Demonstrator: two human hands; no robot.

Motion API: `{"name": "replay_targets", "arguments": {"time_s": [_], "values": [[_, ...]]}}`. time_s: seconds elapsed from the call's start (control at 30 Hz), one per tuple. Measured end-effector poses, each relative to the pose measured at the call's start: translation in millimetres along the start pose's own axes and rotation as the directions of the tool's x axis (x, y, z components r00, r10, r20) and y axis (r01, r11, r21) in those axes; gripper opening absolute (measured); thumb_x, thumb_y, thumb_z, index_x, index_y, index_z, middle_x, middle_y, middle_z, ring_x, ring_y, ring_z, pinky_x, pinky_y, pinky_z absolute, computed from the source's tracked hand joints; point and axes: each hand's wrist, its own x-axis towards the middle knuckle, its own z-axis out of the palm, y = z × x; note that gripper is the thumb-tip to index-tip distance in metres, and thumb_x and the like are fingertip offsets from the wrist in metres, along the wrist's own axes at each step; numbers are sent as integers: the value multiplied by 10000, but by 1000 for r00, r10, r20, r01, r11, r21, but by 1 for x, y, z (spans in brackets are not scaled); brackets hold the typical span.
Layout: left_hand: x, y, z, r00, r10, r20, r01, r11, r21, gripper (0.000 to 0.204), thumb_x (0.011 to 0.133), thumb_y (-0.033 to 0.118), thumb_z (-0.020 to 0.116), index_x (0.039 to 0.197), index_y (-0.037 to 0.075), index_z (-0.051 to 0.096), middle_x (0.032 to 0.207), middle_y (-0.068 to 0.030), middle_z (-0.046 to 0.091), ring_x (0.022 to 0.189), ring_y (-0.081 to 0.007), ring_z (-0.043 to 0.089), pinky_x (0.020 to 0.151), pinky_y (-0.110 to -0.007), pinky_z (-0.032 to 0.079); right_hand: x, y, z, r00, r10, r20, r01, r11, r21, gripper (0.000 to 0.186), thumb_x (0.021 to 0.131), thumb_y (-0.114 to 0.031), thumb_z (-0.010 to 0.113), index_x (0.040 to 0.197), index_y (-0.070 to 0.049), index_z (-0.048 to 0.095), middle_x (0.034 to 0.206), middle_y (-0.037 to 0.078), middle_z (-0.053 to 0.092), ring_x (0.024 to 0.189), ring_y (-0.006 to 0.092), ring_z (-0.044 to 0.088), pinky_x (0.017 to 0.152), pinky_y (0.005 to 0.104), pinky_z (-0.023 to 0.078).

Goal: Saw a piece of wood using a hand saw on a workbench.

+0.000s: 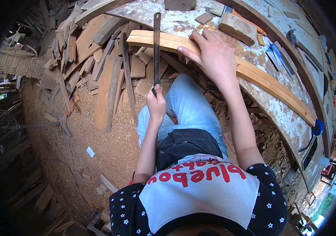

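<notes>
My left hand point(156, 105) is closed around the near end of a long, flat, dark metal file point(156, 51). The file points away from me, with a small hole at its far tip. It crosses over the left part of a long curved wooden strip point(274, 85); whether it touches the wood I cannot tell. My right hand point(215, 55) grips that strip from above, fingers over the far side and thumb along the near edge. The strip lies along the workbench point(250, 89), its left end jutting out past the bench edge.
A carved wooden block point(238, 28), a hammer point(291, 37) and a blue-handled tool point(317, 128) are on the bench. Boards and offcuts point(108, 90) are heaped at the left. Sawdust covers the floor point(69, 141), and a fan point(2, 122) stands at far left.
</notes>
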Motion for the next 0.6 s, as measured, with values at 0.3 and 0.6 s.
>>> {"name": "replay_targets", "arguments": {"time_s": [0.3,0.6], "values": [[8,15,-3,1000,21,5,-22,995,98,523,989,390,390,669,-16,471,490,-88,398,452,-178,398,449,-360,291,0,0,-1,1000,13,12,-13,1000,10,508,818,-542,553,969,-64,634,885,121,596,885,260,616,692,390,515],[7,16,-2,999,49,-4,-48,990,130,522,989,397,383,707,-25,499,500,-109,412,448,-200,412,452,-364,301,0,-1,0,1000,11,1,-11,1000,14,505,817,-540,555,969,-65,632,877,120,594,880,264,615,690,391,514]]}}
